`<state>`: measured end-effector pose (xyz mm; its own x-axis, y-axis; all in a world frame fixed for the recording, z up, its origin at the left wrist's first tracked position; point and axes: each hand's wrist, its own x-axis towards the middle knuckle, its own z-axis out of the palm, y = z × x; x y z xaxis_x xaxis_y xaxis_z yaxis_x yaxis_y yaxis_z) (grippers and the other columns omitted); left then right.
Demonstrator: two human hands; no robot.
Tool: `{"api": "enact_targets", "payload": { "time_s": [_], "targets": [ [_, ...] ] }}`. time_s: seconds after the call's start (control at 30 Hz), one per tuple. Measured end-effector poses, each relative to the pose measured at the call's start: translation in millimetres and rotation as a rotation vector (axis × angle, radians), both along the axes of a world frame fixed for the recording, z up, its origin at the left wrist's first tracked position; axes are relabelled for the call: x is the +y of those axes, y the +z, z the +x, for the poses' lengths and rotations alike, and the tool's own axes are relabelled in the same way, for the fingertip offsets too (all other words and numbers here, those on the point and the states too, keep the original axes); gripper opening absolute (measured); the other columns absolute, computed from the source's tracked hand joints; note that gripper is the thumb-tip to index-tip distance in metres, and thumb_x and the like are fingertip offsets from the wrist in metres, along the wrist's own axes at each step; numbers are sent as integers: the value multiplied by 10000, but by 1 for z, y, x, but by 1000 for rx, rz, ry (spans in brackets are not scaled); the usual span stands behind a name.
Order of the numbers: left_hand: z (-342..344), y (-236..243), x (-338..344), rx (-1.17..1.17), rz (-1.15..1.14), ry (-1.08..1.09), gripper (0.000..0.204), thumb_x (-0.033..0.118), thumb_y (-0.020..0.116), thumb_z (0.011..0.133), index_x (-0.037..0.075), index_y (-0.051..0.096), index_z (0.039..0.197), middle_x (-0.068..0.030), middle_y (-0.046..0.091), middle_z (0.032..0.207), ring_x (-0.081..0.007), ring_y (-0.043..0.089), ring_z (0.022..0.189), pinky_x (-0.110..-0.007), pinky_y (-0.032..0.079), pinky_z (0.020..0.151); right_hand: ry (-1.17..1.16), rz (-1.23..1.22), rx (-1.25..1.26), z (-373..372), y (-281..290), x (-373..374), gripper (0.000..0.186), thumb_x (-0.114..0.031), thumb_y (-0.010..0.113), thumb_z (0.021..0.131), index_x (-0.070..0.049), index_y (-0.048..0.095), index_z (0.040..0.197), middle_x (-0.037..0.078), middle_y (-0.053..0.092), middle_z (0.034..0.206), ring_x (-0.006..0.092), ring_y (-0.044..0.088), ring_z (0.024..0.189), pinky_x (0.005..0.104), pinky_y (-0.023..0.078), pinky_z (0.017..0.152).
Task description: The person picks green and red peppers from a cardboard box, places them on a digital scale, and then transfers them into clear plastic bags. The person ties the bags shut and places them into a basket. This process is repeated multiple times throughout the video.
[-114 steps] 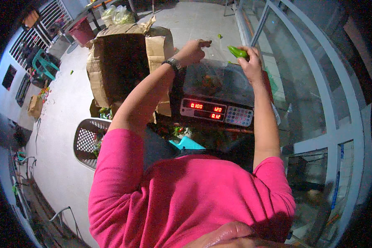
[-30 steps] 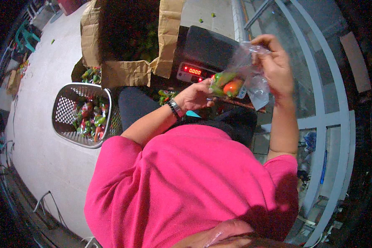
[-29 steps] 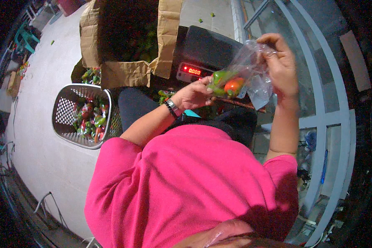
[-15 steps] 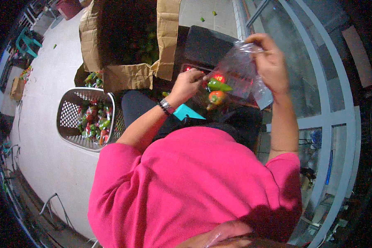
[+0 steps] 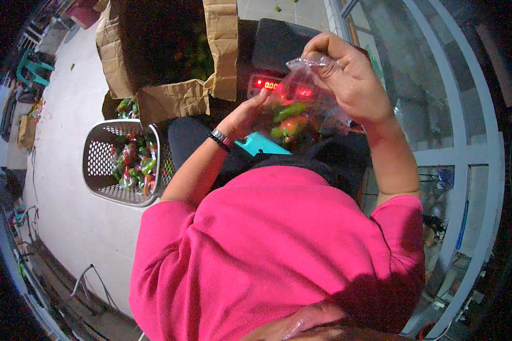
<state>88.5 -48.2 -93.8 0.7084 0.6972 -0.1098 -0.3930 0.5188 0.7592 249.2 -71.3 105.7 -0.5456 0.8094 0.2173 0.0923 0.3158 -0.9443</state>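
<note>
A clear plastic bag (image 5: 324,105) hangs from my right hand (image 5: 347,77), whose fingers are closed on its gathered top. Inside lie peppers: a green pepper (image 5: 290,111) above a red-orange pepper (image 5: 294,125). My left hand (image 5: 243,117) holds the bag's left side, thumb up; its other fingers are partly hidden by the plastic. Behind the bag, a scale (image 5: 258,91) shows lit red digits, some of them seen through the plastic. Its dark flat platform (image 5: 279,48) lies beyond.
A large open brown paper bag (image 5: 224,51) with dark green contents stands at the far left. Nearer, a pale plastic basket (image 5: 91,153) holds bagged peppers (image 5: 133,165). A turquoise object (image 5: 265,144) lies at my lap. Grey-framed glass panels (image 5: 455,159) rise on the right.
My right hand has moved left and toward me with the bag's top, which is now gathered. My left hand has shifted slightly left and lower, from a pinch to holding the bag's side.
</note>
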Motion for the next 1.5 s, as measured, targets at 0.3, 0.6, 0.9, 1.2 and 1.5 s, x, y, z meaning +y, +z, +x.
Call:
{"api": "enact_targets", "payload": {
  "time_s": [0.3,0.6,0.9,1.2,1.5],
  "targets": [
    [10,5,-17,97,446,-346,465,405,418,846,28,471,1114,-57,477,1125,-128,436,1001,-289,322,892,11,-127,-79,-2,1,-31,101,-129,512,822,-31,497,840,-18,446,705,53,414,576,182,349,544],
    [16,19,-46,331,569,64,244,248,560,790,30,582,896,-4,593,736,-71,521,682,-249,433,613,130,167,-301,6,1,-35,62,-26,545,707,-7,491,733,48,530,645,107,516,615,231,395,558],
    [8,41,-33,-123,226,63,452,386,491,789,2,506,1026,-65,557,960,-171,511,927,-309,372,835,-170,95,-280,11,-35,-23,185,-168,619,690,-32,504,737,108,533,634,135,528,577,286,420,530],
    [18,113,-26,312,1053,538,149,-20,539,688,-19,540,836,-86,598,803,-124,568,759,-246,457,662,-258,610,-411,25,-47,-14,281,-170,677,607,-40,468,742,94,468,610,188,499,586,319,411,536],
    [-1,104,-23,550,1039,565,135,51,510,784,-19,576,878,-34,537,749,-91,502,716,-219,420,631,-24,668,-632,81,-55,-14,276,-238,662,609,-15,501,620,78,453,678,253,482,700,351,381,584]
  ]
}}
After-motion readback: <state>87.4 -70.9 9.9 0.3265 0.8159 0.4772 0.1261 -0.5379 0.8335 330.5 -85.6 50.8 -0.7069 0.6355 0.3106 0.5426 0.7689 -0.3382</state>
